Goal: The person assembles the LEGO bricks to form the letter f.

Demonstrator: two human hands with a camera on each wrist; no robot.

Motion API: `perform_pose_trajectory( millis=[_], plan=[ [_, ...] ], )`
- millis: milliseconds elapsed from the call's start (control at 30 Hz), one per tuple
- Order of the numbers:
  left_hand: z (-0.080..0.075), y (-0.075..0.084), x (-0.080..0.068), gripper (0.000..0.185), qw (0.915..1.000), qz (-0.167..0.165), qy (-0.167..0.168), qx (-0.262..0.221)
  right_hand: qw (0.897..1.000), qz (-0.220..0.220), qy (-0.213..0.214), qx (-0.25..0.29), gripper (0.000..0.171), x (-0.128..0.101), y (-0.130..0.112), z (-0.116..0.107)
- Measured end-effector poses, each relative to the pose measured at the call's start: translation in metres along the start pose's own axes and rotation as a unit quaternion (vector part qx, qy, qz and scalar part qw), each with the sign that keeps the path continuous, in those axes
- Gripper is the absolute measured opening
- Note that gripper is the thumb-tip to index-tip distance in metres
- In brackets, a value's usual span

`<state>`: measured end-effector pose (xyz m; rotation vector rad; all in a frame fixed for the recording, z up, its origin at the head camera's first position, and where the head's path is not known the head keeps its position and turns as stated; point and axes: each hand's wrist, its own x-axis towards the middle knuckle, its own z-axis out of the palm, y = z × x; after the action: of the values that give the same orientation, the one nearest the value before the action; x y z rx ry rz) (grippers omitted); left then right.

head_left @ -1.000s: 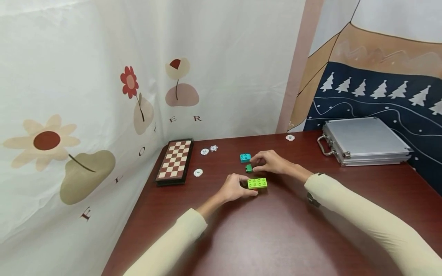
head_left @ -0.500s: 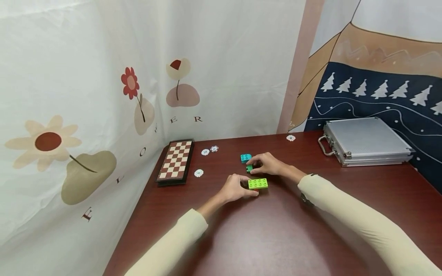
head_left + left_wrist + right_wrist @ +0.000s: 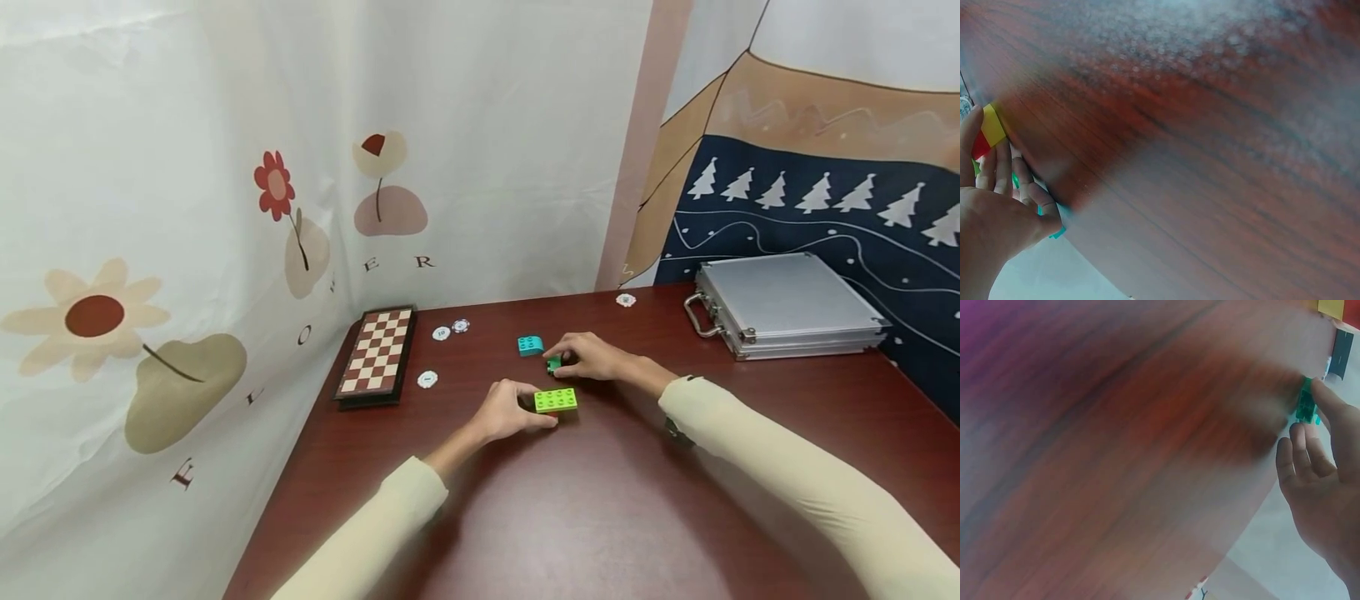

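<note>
In the head view, my left hand (image 3: 507, 413) grips a small stack of toy building bricks between thumb and fingers. Its top is a lime-green brick (image 3: 556, 400) with studs upward; the left wrist view shows a red brick (image 3: 980, 145) and a yellow brick (image 3: 994, 124) beneath. Just beyond, my right hand (image 3: 592, 357) pinches a small green brick (image 3: 553, 364) between thumb and fingertips, partly covered by them. The right wrist view shows the underside of that green brick (image 3: 1305, 401). A teal brick (image 3: 529, 346) with a rounded side sits on the table left of the right fingertips.
A checkered board (image 3: 377, 352) lies at the table's left edge. Several poker chips are scattered about, one (image 3: 427, 379) near the board and another (image 3: 626, 300) at the back. A silver case (image 3: 791, 304) stands at the back right. Printed curtains (image 3: 495, 150) hang behind the table (image 3: 585, 517).
My right fingers have closed on the green brick and shifted it right, away from the teal brick. My left hand and its stack have stayed nearly still.
</note>
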<state>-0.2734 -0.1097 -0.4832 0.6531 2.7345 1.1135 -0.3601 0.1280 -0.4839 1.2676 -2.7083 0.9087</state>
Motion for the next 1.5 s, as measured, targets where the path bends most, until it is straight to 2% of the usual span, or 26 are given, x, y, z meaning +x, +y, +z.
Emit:
perform_pose_trajectory(
  millis=[333,767,1000,1200,1500],
  plan=[
    [0.0,-0.005,-0.002,0.039,0.9995,-0.003,0.002,-0.031,1.0,0.012,0.008,-0.008,0.028,-0.016,0.0,-0.009],
    [-0.002,-0.004,-0.004,0.04,0.9997,-0.004,0.005,-0.024,0.999,0.038,0.019,0.016,0.024,-0.027,0.001,-0.015],
    [-0.002,-0.005,-0.002,0.04,0.9997,-0.005,0.001,-0.023,0.999,0.015,0.014,0.03,0.035,-0.036,0.004,-0.018],
    [-0.001,-0.004,-0.001,0.041,0.9997,-0.011,0.0,-0.021,0.999,0.005,0.024,0.021,0.029,-0.042,0.005,-0.019],
    [0.002,-0.003,-0.001,0.041,0.9993,-0.016,0.0,-0.033,0.999,0.038,0.023,0.022,0.031,-0.052,0.009,-0.018]
  ],
)
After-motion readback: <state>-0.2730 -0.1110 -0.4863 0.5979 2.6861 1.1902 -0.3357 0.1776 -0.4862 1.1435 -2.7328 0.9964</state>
